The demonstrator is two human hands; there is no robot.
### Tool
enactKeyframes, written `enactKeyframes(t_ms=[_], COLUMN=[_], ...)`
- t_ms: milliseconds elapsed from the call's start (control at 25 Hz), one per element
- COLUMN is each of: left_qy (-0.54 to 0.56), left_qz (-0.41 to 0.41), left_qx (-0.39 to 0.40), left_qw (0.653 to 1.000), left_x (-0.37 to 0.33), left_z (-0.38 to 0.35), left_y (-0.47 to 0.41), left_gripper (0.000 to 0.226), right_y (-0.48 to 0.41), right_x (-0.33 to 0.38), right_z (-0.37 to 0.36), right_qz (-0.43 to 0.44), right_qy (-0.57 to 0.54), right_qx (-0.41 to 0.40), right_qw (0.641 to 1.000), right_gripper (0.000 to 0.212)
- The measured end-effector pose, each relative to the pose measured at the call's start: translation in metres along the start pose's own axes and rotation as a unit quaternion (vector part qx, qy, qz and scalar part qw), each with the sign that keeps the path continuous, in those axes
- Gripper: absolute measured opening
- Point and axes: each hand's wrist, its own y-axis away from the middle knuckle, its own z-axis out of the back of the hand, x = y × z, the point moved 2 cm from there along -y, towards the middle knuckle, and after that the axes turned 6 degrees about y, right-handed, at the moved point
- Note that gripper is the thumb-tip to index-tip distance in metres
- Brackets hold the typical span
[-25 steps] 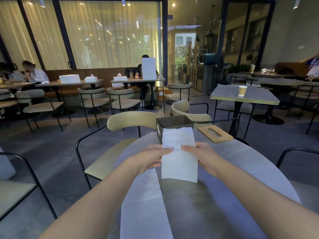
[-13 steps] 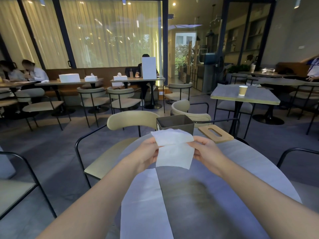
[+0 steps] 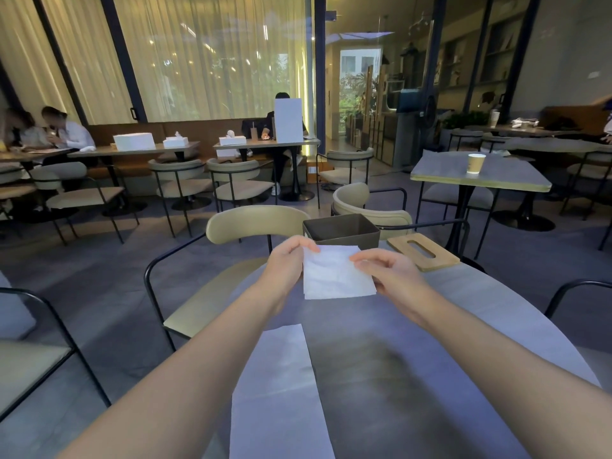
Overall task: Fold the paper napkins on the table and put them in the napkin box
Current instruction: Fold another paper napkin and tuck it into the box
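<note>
A white paper napkin [image 3: 334, 276], folded in half, hangs above the round grey table [image 3: 480, 313]. My left hand [image 3: 288, 263] pinches its top left corner and my right hand [image 3: 387, 273] pinches its top right edge. Just beyond the napkin stands the dark open napkin box [image 3: 341, 230] at the table's far side. A second napkin [image 3: 278, 392] lies flat and unfolded on the table near me, left of centre, partly under my left forearm.
The box's wooden lid [image 3: 422, 251] with a slot lies right of the box. A beige chair [image 3: 251, 226] stands across the table, another chair's arm [image 3: 576, 289] at the right. Other tables, chairs and seated people fill the room behind.
The long napkin held upright has been folded in half, its lower end brought up to the top edge. Both hands rose slightly towards the box.
</note>
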Motion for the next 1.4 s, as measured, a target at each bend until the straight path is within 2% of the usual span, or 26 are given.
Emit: enactKeyframes(t_ms=[120,280,400,560,680,800,960,1080,1160,1280,1400], left_qy=[0.002,-0.097,-0.176,-0.219,-0.269,-0.330,-0.389,-0.390,-0.369,-0.335,-0.341], left_qz=[-0.005,-0.095,-0.145,-0.173,-0.148,-0.107,-0.107,-0.110,-0.108,-0.119,-0.119], left_qx=[0.003,0.034,0.012,-0.042,-0.038,-0.001,0.031,0.019,0.013,0.009,0.025], left_qw=[1.000,0.990,0.974,0.959,0.951,0.938,0.914,0.914,0.923,0.935,0.932], left_x=[-0.006,-0.005,-0.009,-0.025,-0.022,-0.005,0.006,0.003,-0.005,-0.020,-0.027], left_z=[-0.003,-0.005,-0.009,-0.012,-0.016,-0.018,-0.022,-0.017,-0.011,-0.001,0.010], left_y=[-0.008,-0.027,-0.050,-0.080,-0.112,-0.136,-0.147,-0.145,-0.132,-0.101,-0.066], left_gripper=[0.020,0.008,0.010,0.011,0.016,0.030,0.043,0.033,0.029,0.023,0.017], right_y=[-0.016,-0.043,-0.066,-0.103,-0.132,-0.152,-0.158,-0.151,-0.143,-0.119,-0.087], right_x=[0.005,0.011,0.016,0.027,0.024,0.016,0.015,0.019,0.024,0.034,0.042], right_z=[0.008,0.016,0.020,0.020,0.021,0.019,0.010,0.008,0.008,-0.001,-0.021], right_qz=[0.017,0.027,0.047,0.082,0.095,0.045,-0.005,0.002,0.035,0.051,0.065], right_qy=[0.014,0.025,0.066,0.131,0.218,0.305,0.453,0.495,0.469,0.376,0.343], right_qx=[-0.029,-0.053,-0.072,-0.107,-0.134,-0.125,-0.097,-0.117,-0.117,-0.090,-0.059], right_qw=[0.999,0.998,0.994,0.982,0.962,0.943,0.886,0.861,0.875,0.921,0.935], right_gripper=[0.017,0.019,0.020,0.029,0.029,0.024,0.034,0.041,0.041,0.022,0.020])
